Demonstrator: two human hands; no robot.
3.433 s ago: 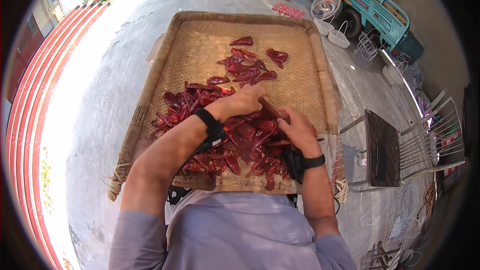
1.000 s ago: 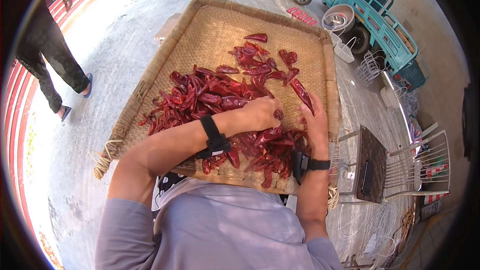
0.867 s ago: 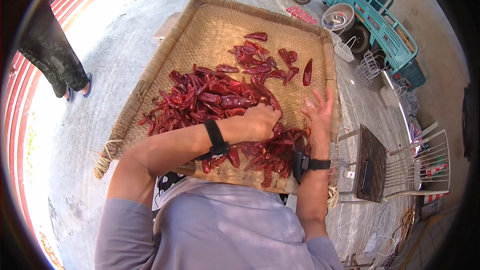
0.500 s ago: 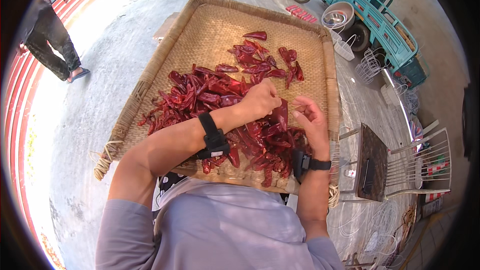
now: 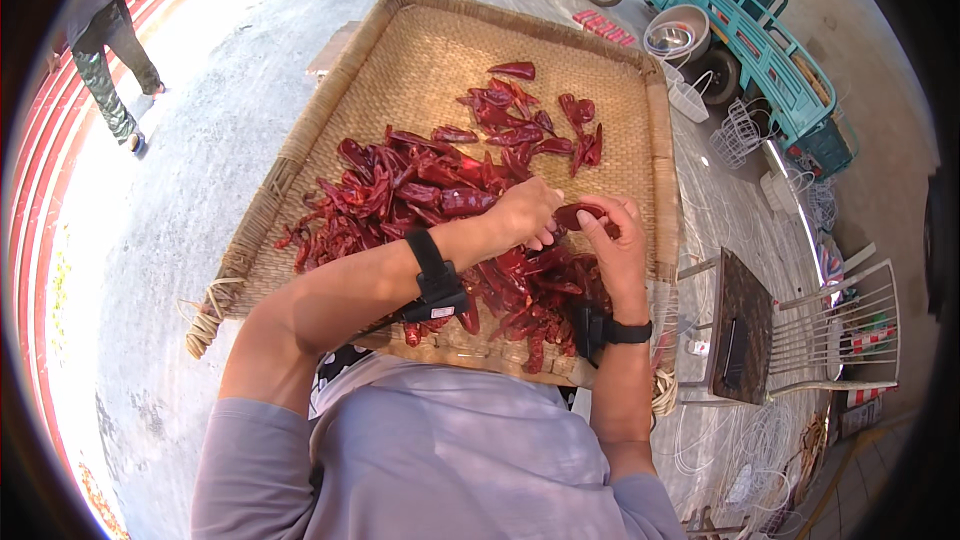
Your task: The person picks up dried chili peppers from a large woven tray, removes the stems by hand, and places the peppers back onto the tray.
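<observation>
A big woven bamboo tray [image 5: 440, 50] lies on the concrete ground with a heap of dried red chillies [image 5: 420, 190] across its near half. My left hand [image 5: 525, 212] and my right hand [image 5: 610, 240] meet over the heap's right side, both gripping one dried red chilli [image 5: 578, 214] between the fingertips. Each wrist wears a black band. A smaller scatter of chillies [image 5: 530, 120] lies farther out on the tray.
A wire chair [image 5: 800, 330] with a dark slab on it stands to the right. A teal cargo tricycle [image 5: 760, 30], metal basins [image 5: 675, 35] and wire baskets sit at the far right. Another person [image 5: 105, 40] walks at far left.
My hands have come together on a single chilli, after the right hand tossed one pod toward the far scatter. The person at the left has walked farther away.
</observation>
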